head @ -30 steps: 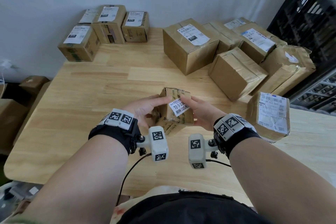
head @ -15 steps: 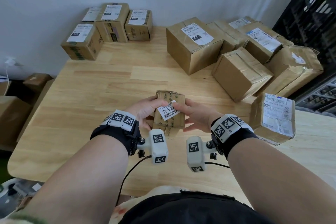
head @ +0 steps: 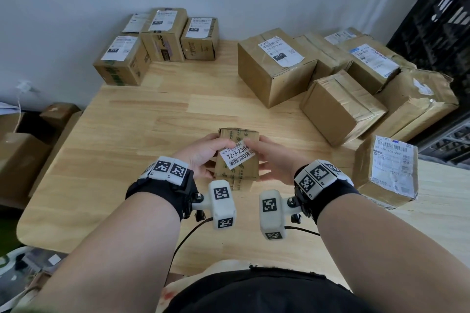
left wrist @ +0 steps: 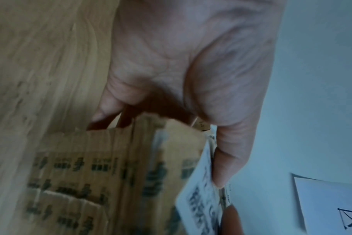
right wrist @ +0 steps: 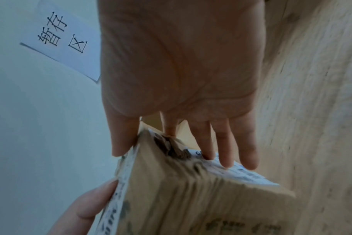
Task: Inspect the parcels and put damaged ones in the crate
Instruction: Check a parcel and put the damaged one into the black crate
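A small brown taped parcel [head: 237, 171] with a white label reading 72-3-2304 is held above the wooden table [head: 142, 134], near its front middle. My left hand [head: 203, 155] grips its left side, thumb on the label. My right hand [head: 270, 157] grips its right side, thumb on top. In the left wrist view the parcel [left wrist: 103, 174] has creased, torn cardboard and my left hand [left wrist: 171, 111] holds it with thumb and fingers. The right wrist view has the parcel [right wrist: 191, 190] pinched by my right hand [right wrist: 171, 139], with a ragged tear at its corner. A black crate [head: 437, 23] stands at the far right.
Three small labelled boxes [head: 162, 35] sit at the back left by the wall. Several larger parcels [head: 274, 68] crowd the back right, one crumpled [head: 419, 104]. Another labelled parcel [head: 386, 173] stands right of my hands. Cartons [head: 20, 155] lie on the floor at left.
Both hands have turned the small parcel so its labelled face now points up toward the camera, and have drawn it slightly nearer. The other parcels have not moved.
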`<act>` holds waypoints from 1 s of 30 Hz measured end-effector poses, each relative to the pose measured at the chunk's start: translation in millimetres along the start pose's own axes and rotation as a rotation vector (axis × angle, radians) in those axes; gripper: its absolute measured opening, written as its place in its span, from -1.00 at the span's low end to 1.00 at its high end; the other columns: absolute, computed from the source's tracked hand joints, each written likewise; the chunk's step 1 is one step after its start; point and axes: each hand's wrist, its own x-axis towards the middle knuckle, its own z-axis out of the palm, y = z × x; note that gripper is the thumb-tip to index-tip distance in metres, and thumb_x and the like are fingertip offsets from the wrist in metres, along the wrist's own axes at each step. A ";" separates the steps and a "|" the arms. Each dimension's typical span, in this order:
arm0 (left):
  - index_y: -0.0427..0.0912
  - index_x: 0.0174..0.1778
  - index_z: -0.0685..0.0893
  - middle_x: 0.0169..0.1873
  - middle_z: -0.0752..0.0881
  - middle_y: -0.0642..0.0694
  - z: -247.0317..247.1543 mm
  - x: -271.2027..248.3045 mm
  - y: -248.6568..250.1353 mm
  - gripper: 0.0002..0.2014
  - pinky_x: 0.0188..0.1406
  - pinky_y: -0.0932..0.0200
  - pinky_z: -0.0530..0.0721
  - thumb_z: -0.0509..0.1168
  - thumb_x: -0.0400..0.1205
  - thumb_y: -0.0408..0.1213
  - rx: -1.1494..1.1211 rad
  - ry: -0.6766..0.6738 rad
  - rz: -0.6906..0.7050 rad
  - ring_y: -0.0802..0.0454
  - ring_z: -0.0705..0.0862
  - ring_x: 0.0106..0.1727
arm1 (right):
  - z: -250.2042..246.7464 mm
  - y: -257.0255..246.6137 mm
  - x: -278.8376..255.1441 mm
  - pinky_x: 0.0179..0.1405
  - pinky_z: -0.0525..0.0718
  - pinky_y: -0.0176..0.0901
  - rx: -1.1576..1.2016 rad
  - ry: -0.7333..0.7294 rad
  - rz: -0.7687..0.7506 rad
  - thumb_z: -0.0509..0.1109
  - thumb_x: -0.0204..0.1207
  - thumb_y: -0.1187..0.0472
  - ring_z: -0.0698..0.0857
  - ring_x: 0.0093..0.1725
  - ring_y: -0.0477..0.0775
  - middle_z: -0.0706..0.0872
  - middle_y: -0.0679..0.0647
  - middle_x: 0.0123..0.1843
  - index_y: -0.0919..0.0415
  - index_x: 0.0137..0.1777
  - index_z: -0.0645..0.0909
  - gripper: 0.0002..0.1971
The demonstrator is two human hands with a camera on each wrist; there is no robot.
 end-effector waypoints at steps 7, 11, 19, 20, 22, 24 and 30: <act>-0.08 -0.05 0.66 -0.13 0.74 -0.12 10.6 -3.1 21.3 -0.67 -0.05 0.00 0.59 0.28 0.60 0.13 -0.096 -0.030 0.097 -0.11 0.62 -0.02 | -9.4 -8.1 -10.9 0.39 0.52 0.25 0.142 0.057 -0.127 0.30 0.59 -0.22 0.63 0.31 0.18 0.72 0.09 0.27 0.06 0.40 0.49 -0.50; -0.07 -0.11 0.61 -0.03 0.75 -0.05 17.6 -4.5 29.7 -0.69 -0.07 0.01 0.60 0.23 0.64 0.12 -0.162 -0.011 0.134 -0.05 0.66 -0.03 | -15.8 -5.8 -18.9 0.13 0.61 0.09 0.242 0.123 -0.189 0.39 0.33 -0.33 0.66 0.26 0.11 0.72 0.05 0.29 0.11 0.31 0.55 -0.33; -0.04 0.00 0.66 -0.03 0.75 -0.12 33.5 -2.9 32.4 -0.71 0.22 -0.13 0.60 0.25 0.65 0.11 -0.167 0.035 0.172 -0.11 0.67 0.03 | -35.7 8.1 -14.9 0.23 0.55 0.19 0.340 0.319 -0.179 0.39 0.40 -0.37 0.69 0.24 0.13 0.73 0.15 0.27 0.15 0.63 0.24 -0.08; -0.05 0.02 0.65 -0.06 0.74 -0.13 33.9 -2.2 32.6 -0.70 0.18 -0.11 0.62 0.27 0.64 0.12 -0.167 0.046 0.165 -0.11 0.68 0.00 | -36.5 8.4 -14.8 0.24 0.56 0.19 0.343 0.321 -0.180 0.37 0.42 -0.38 0.69 0.25 0.15 0.73 0.15 0.26 0.13 0.60 0.27 -0.12; -0.06 0.03 0.63 -0.19 0.73 -0.10 35.2 -1.7 33.3 -0.68 0.08 -0.04 0.65 0.27 0.64 0.13 -0.167 0.044 0.158 -0.08 0.69 -0.09 | -34.6 6.6 -16.6 0.22 0.57 0.17 0.340 0.306 -0.194 0.31 0.53 -0.33 0.69 0.21 0.14 0.73 0.15 0.21 0.11 0.43 0.43 -0.36; -0.07 0.01 0.64 -0.25 0.74 -0.06 37.5 -1.9 34.1 -0.68 0.11 -0.05 0.63 0.26 0.64 0.13 -0.153 0.026 0.164 -0.07 0.69 -0.09 | -32.0 4.1 -17.4 0.15 0.59 0.12 0.335 0.297 -0.204 0.32 0.57 -0.25 0.71 0.09 0.10 0.72 0.14 0.08 0.13 0.32 0.50 -0.48; -0.06 0.02 0.61 -0.07 0.75 -0.03 36.9 1.9 34.3 -0.88 0.41 -0.31 0.45 0.35 0.64 -0.13 -0.115 0.078 0.184 -0.10 0.66 0.13 | -30.3 -0.5 -17.3 0.32 0.59 0.16 0.336 0.273 -0.237 0.40 0.57 0.10 0.70 0.02 0.10 0.69 0.09 -0.05 0.17 0.08 0.46 -0.77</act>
